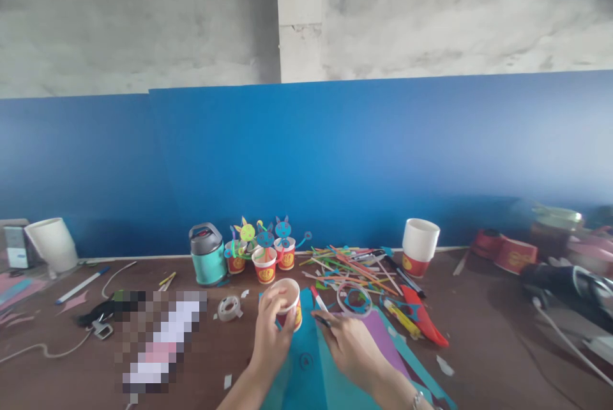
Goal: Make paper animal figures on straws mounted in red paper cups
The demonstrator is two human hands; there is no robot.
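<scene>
My left hand [272,327] is closed around a white-and-red paper cup [290,292], which stands over the blue paper [301,391] with its mouth up. My right hand [353,347] grips a black pen [322,320], its tip pointing left toward the cup. On the blue paper below the cup is a small drawn circle [305,361] with marks inside it. A red-and-white marker [317,298] lies between the cup and my right hand. Purple paper [385,336] shows beyond my right wrist.
Behind the cup stand several decorated paper cups [265,273] with cat faces, beside a teal flask [209,263]. A tape roll [229,308] lies left. Colored sticks [357,269], a clear tape ring [354,299], a yellow cutter [402,318] and stacked cups [420,244] lie right.
</scene>
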